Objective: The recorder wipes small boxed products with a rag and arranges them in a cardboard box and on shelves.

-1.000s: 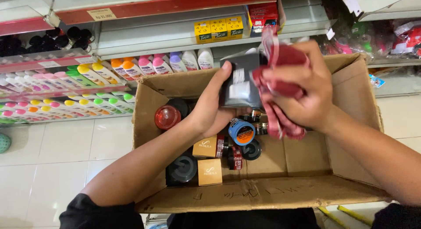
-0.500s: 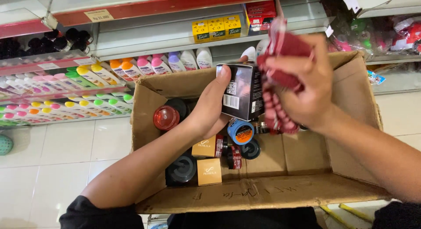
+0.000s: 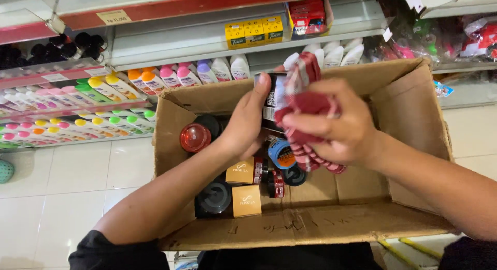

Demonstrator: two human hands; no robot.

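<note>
— What worries you here?

— The open brown cardboard box [image 3: 409, 120] is my landmark. Over its middle I hold a small dark printed carton [image 3: 270, 96], and it could slip into the jars and lids below, since my grip looks like thumb and fingers only.

— And the hands?

— My left hand [image 3: 248, 125] is curled shut round that carton. My right hand [image 3: 336, 128], just beside it above the box, is closed on a bunched red-and-white striped cloth [image 3: 305, 104] touching the carton.
</note>
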